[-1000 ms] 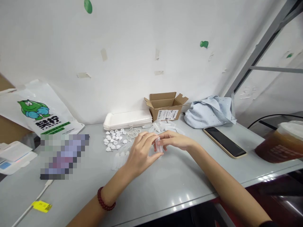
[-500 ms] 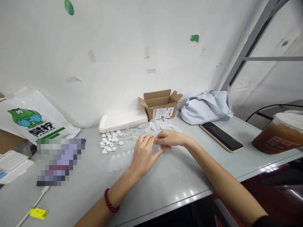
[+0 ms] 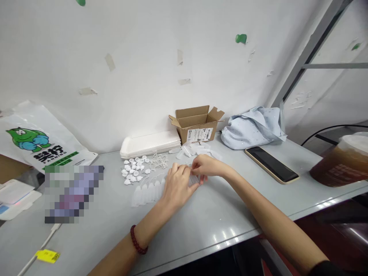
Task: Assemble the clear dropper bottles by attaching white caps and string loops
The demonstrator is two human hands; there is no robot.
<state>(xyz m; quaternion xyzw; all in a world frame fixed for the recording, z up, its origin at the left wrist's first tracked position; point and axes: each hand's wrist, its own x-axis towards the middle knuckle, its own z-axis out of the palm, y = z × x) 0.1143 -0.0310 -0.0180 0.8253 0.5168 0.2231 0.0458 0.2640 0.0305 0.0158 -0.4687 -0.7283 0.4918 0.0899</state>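
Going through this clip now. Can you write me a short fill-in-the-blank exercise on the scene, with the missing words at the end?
1. The bracelet above the left hand is dark ____.
2. The row of clear tubes lies nearer the ____ hand than the right hand.
3. The phone lies with its dark screen facing ____.
4. The tag on the white cable is ____.

Missing words: red; left; up; yellow.

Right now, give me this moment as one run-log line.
left hand: at clear tube, grip unclear | right hand: at same tube, grip unclear | left of hands: tube row, white caps | beyond: open carton
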